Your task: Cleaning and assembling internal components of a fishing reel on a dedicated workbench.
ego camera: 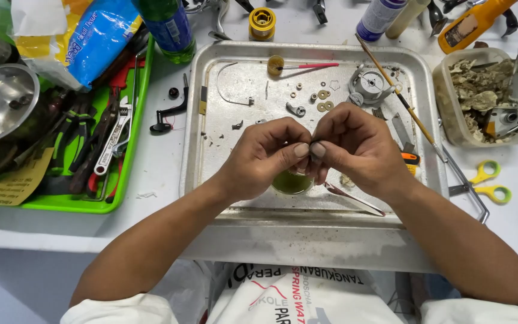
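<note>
Over the near half of the metal tray (pixel 211 198), the left hand (pixel 265 157) and right hand (pixel 355 150) meet, fingertips pinching one small dark part (pixel 316 149) between them. Washers (pixel 324 101) lie far; bare tray left of the hands.

**Figure: The wearer's hands, arms and clothing as seen from the head camera**

Two bare forearms enter from the lower corners of the view. The left hand (pixel 265 157) and the right hand (pixel 355 150) carry no gloves, rings, watch or wristbands. Fingernails are short; one thumbnail on each hand faces the camera. White short sleeves show at both lower corners, ending above the elbows and leaving the forearms uncovered. Between the arms, at the bottom edge, lies white fabric, either a garment or an apron, printed with dark and red lettering and a thin red curved line.
</note>
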